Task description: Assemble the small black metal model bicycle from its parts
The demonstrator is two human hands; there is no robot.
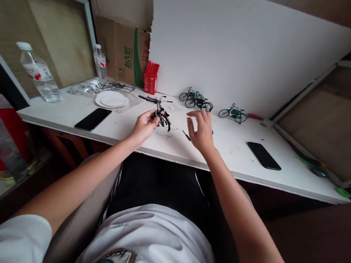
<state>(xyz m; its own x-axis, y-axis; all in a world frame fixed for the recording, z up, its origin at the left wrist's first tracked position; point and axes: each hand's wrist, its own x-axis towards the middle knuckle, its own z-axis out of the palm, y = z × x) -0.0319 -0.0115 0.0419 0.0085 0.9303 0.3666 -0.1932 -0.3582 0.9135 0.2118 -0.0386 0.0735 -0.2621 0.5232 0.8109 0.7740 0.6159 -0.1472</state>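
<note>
Over the middle of the white tabletop, the left hand pinches a black miniature bicycle frame. The right hand, also above this tabletop, has thumb and fingers apart. Too strong pinch might bend the thin frame; too weak might drop it.

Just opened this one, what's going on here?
A person sits at a white table, the left hand holding a small dark bicycle frame with handlebars. The right hand is open over the table, with nothing visible in its grasp. Three small model bicycles stand farther back on the table.
</note>
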